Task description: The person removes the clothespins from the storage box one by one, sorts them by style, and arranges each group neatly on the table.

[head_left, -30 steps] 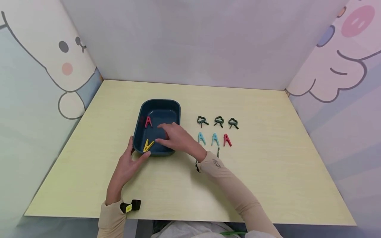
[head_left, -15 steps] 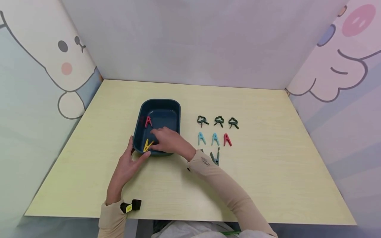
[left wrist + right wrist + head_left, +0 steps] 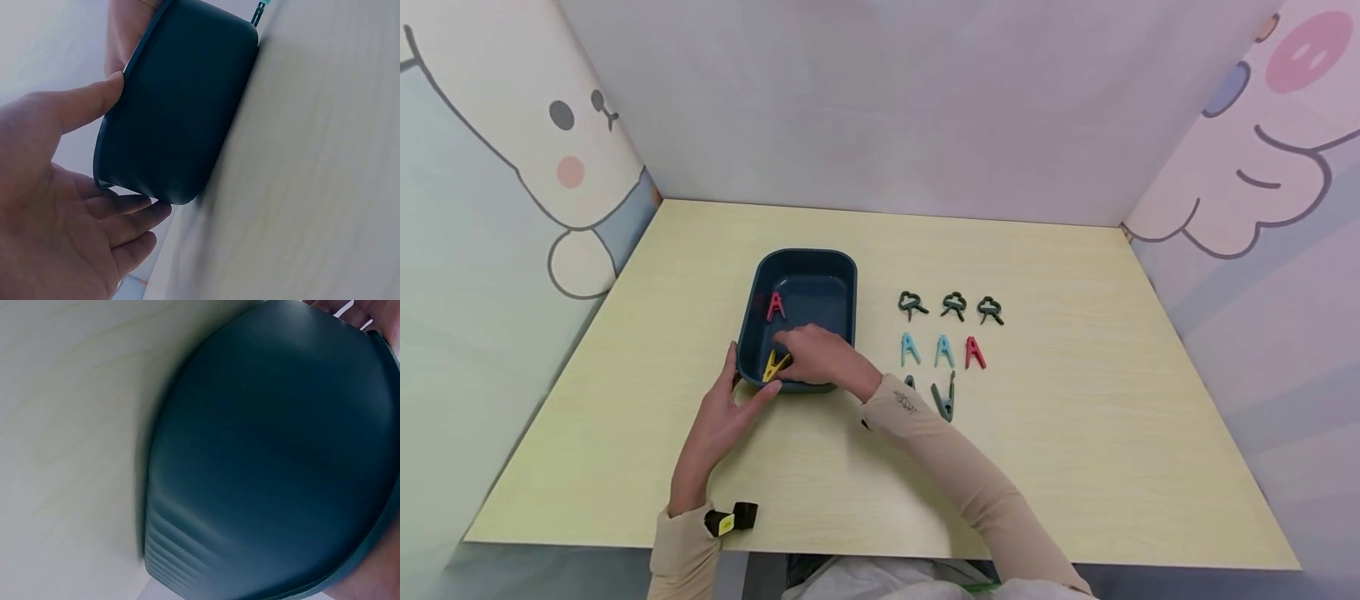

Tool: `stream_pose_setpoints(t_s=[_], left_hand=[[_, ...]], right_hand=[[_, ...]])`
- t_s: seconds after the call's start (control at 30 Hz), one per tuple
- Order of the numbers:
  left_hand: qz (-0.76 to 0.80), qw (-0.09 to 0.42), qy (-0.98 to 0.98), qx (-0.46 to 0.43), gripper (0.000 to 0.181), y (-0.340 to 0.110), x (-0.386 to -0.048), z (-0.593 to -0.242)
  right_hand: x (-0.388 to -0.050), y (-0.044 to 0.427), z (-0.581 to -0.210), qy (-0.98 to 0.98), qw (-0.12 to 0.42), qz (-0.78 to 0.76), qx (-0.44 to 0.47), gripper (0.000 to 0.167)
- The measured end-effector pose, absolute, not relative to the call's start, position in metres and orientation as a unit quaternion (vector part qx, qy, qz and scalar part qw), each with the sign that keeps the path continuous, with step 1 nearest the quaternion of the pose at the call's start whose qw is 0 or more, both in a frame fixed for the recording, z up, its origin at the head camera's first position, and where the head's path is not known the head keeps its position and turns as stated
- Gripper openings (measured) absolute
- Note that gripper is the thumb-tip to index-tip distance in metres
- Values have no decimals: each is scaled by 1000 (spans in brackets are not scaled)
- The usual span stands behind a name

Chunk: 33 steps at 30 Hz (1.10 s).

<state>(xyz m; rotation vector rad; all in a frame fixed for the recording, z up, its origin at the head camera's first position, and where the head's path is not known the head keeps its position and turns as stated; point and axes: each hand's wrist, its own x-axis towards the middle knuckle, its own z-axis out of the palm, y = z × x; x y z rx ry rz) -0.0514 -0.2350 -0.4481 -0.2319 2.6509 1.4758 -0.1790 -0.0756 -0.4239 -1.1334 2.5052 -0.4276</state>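
Observation:
A dark blue bin (image 3: 820, 287) stands left of the table's middle. In it lie a pinkish-red clip (image 3: 776, 306) and, near its front left corner, a yellow clip (image 3: 772, 367). My left hand (image 3: 718, 421) steadies that corner from outside; in the left wrist view its thumb presses the rim and its fairly straight fingers lie along the side. My right hand (image 3: 820, 354) reaches inside, thumb and index finger apart around the yellow clip. Whether they touch it is hard to tell. In the right wrist view the bin wall (image 3: 269, 456) hides the right fingertips.
Right of the bin are three dark green clover-shaped clips (image 3: 953, 305), two light blue clips (image 3: 944, 351) and a red clip (image 3: 975, 353). Nearer sits a grey-green clip (image 3: 946, 400), with another partly hidden by the right sleeve (image 3: 940, 442). Walls border the table's back and sides.
My right hand has moved left and toward me inside the bin, to the yellow clip. The grey-green clip has come out from behind the sleeve. My left hand stays put.

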Motion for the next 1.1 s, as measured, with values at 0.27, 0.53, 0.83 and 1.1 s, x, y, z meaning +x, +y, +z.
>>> stream_pose_setpoints(t_s=[0.27,0.53,0.83,1.1], left_hand=[[483,39,872,-68,102,-235,-53,-449],[484,45,871,-75,103,-235,-52,-448],[482,40,872,-72,103,-234,-51,-447],[486,41,870,-71,102,-234,-51,-447]], right_hand=[[-182,-76,-426,882,191,-162,-400,48],[-182,-75,-429,879,187,-175,-402,32],[-181,-78,-430,883,182,-169,-399,31],[-183,-82,-433,880,176,-157,-413,26]])
